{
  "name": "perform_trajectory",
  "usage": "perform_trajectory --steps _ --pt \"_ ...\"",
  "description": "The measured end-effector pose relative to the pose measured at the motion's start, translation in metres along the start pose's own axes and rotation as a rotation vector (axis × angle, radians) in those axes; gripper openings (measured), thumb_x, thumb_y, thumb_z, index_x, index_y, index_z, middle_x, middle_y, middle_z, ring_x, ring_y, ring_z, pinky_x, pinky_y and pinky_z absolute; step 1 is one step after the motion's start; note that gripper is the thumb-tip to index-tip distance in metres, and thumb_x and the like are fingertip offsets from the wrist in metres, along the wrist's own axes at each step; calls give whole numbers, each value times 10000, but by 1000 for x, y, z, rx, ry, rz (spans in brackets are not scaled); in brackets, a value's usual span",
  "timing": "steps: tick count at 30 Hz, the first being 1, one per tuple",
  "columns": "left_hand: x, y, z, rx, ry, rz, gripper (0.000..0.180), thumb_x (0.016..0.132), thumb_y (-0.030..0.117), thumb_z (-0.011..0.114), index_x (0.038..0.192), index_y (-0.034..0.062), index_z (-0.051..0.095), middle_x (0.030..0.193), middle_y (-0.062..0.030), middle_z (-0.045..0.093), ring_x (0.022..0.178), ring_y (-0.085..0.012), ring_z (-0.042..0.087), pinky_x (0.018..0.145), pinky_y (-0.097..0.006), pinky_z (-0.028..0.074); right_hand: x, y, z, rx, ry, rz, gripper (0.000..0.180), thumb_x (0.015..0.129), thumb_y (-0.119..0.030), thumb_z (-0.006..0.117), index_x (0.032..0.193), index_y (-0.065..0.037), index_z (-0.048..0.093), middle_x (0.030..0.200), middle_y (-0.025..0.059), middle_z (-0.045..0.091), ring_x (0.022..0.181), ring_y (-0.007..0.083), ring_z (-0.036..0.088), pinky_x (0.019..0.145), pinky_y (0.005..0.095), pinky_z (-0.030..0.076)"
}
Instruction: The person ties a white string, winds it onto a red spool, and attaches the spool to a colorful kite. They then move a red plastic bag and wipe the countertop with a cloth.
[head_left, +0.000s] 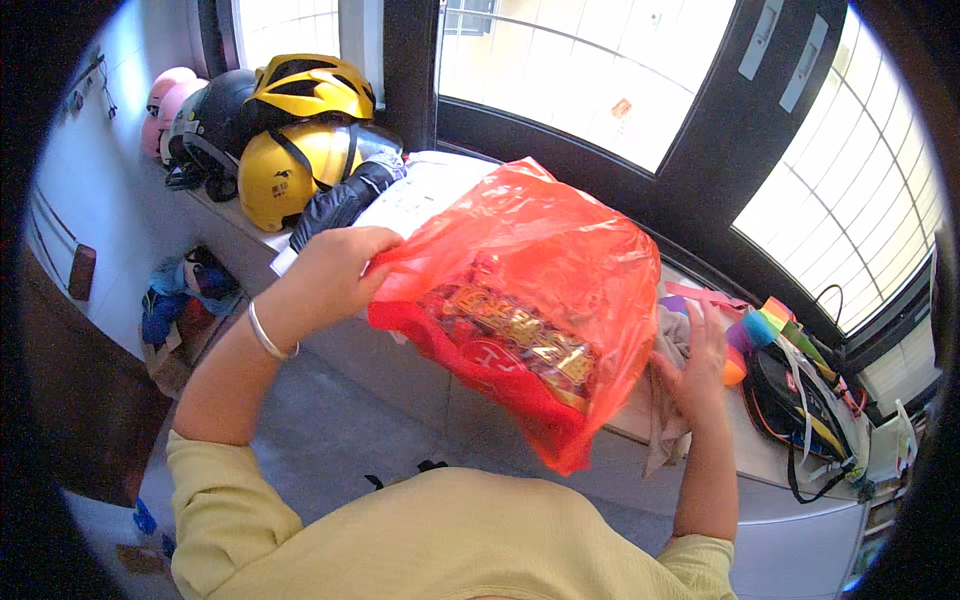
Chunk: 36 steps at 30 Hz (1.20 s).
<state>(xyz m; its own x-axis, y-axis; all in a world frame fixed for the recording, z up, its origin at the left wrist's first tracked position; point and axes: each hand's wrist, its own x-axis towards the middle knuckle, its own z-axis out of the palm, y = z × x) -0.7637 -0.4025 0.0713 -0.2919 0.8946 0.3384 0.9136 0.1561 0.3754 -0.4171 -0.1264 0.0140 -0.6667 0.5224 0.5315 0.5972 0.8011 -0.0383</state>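
Left hand grips crinkly red plastic bag; right hand on cloth.

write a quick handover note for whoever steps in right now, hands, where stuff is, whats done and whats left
Left hand: grip closed on the top edge of the red plastic bag, holding it up over the window ledge.
Right hand: open, resting flat on a grey cloth on the ledge, just behind the bag.
Bag: hangs in the air, with a red and gold packet showing through it.
Nearby: yellow helmets at the left end of the ledge, a black bag with coloured straps on the right.
Done: bag lifted. Left: the cloth is not in the bag; it lies on the ledge.
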Motion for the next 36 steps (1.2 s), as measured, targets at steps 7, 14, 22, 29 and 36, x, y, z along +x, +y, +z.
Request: perform_trajectory --steps 7,14,22,29,36 --pt "-12 33 9 -1039 -504 -7 167 861 137 674 917 -14 631 752 -33 639 660 -43 574 572 -197 445 -21 -104 -57 349 -26 -447 483 683 -200 742 1139 -113 610 1336 157 474 1218 353 464 982 477 387" --pt "9 79 46 -760 -229 349 563 676 460 814 862 -18 583 692 -130 595 649 -158 608 563 -303 470 18 -146 -54 505 109 -428 214 657 -12 639 859 -84 632 1080 87 632 1039 309 578 880 434 439" --pt "41 98 66 -1110 -317 72 207 804 110 644 955 -10 569 772 -55 616 704 -99 600 569 -253 468 74 -145 -55 777 268 -405 172 650 45 622 798 -42 622 959 91 660 907 231 632 816 327 477" --pt "59 136 23 -1396 -534 -223 208 873 116 630 1041 13 565 680 -26 587 581 -89 575 527 -194 438 90 -108 -59 966 253 -366 247 681 19 664 921 -25 634 1044 114 642 952 201 616 822 301 476" --pt "114 119 -6 -1306 -256 2 197 928 214 548 849 34 549 554 67 342 454 -46 362 472 -212 360 -4 -46 -24 1453 77 339 468 913 -247 566 1322 -58 441 1326 123 491 1245 204 448 959 354 415"
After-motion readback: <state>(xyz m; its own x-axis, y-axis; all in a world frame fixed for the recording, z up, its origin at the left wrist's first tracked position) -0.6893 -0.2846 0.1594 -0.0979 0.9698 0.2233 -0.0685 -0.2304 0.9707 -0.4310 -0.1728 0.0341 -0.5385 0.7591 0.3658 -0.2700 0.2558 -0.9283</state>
